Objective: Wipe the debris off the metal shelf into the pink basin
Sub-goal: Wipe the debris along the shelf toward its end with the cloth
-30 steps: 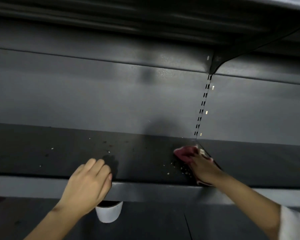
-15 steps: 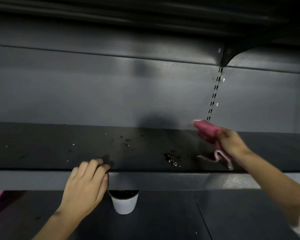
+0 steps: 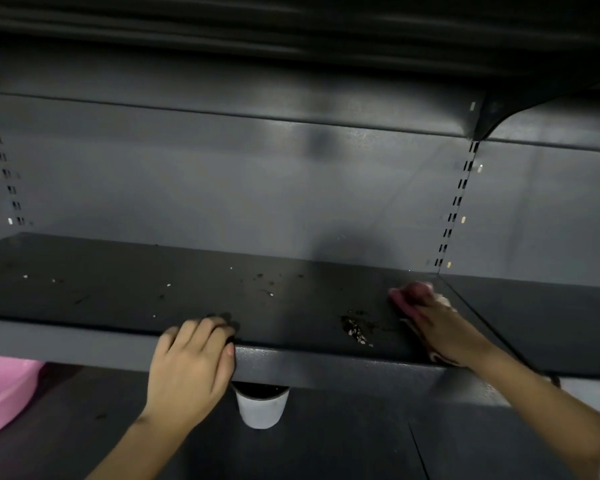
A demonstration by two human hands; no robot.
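A dark grey metal shelf [image 3: 118, 296] spans the view. A small heap of debris [image 3: 354, 329] lies near its front edge, right of centre, and scattered specks [image 3: 264, 282] dot the surface further left. My right hand [image 3: 440, 327] presses a pink cloth [image 3: 409, 292] flat on the shelf at the right end, just right of the heap. My left hand [image 3: 191, 362] rests on the shelf's front lip with its fingers curled over the edge, holding nothing loose. The pink basin [image 3: 0, 389] shows partly at the lower left, below the shelf.
A white cup [image 3: 260, 407] with dark contents sits on the lower level, just under the shelf lip beside my left hand. A slotted upright [image 3: 454, 206] and a bracket [image 3: 492, 116] stand at the back right. Another shelf hangs overhead.
My right hand lifted the cloth off the shelf, then set it down again at the right end behind the heap. The view shifted right, bringing the pink basin into sight. My left hand stayed on the lip.
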